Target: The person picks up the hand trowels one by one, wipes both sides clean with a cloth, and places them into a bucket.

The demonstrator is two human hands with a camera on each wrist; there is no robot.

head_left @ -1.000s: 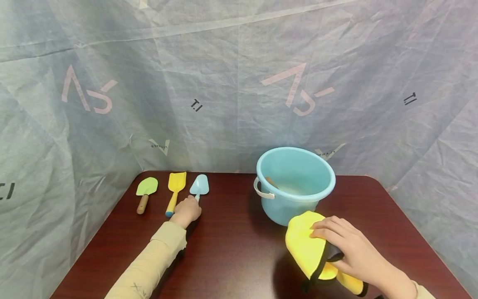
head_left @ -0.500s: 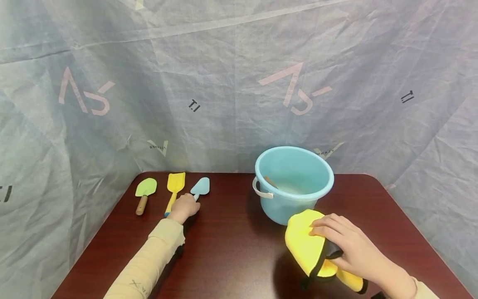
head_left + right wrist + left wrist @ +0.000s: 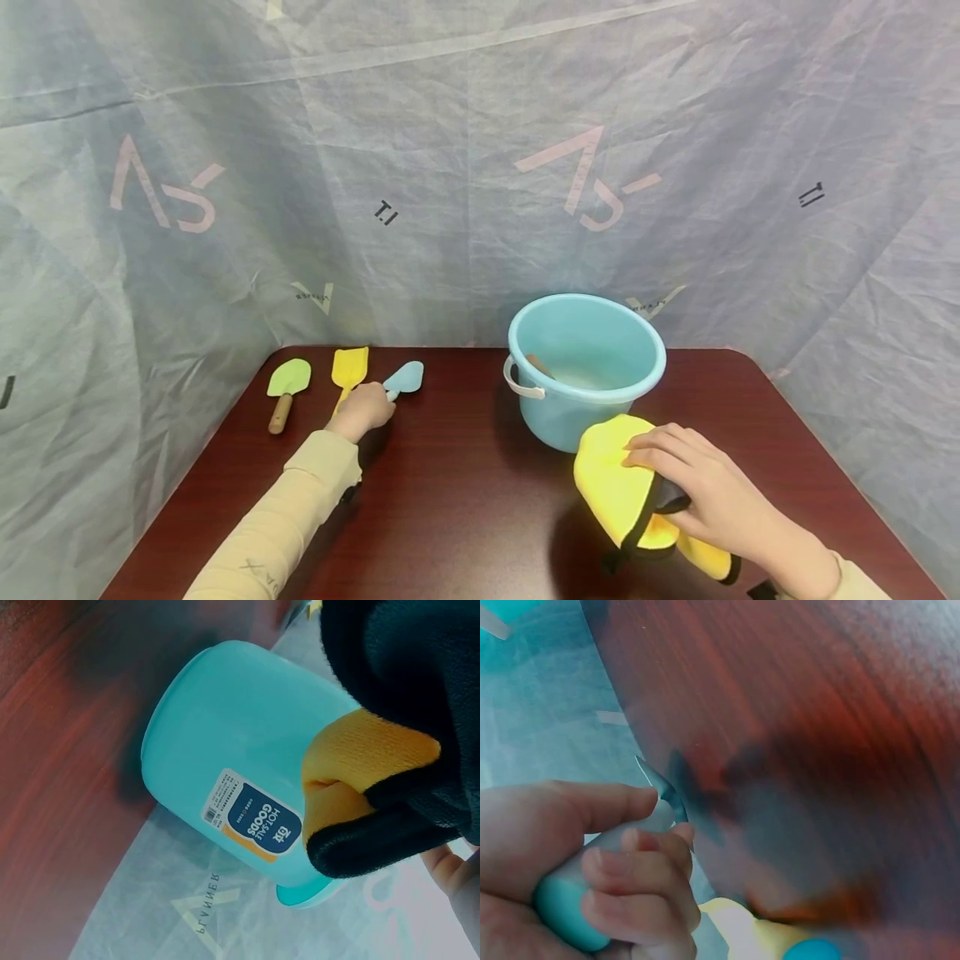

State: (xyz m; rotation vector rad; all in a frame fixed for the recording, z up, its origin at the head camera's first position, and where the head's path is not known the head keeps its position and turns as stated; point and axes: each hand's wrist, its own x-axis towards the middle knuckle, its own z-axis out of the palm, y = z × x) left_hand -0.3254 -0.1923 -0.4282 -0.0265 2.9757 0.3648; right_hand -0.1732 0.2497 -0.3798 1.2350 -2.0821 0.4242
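Observation:
In the head view my left hand (image 3: 365,408) grips the handle of a small light blue trowel (image 3: 406,377), its blade pointing away and to the right. The left wrist view shows fingers curled round the handle, with its teal end (image 3: 571,913) in the palm and the blade (image 3: 660,781) nearly edge-on above its shadow. My right hand (image 3: 708,492) holds a bunched yellow cloth (image 3: 611,483) with black edging, in front of the light blue bucket (image 3: 573,425). Up close, the yellow cloth (image 3: 367,754) shows a thick dark side and overlaps the bucket (image 3: 225,727).
A yellow shovel (image 3: 349,367) lies partly behind my left hand. Further left is a green trowel (image 3: 289,379) with a wooden handle. The bucket has a white handle (image 3: 525,385) at its side and a brown piece (image 3: 537,364) inside. Grey sheeting (image 3: 450,167) hangs behind the table.
My left hand has shifted slightly left, and the blue trowel has turned so its blade points more to the right. The right hand and cloth have hardly moved.

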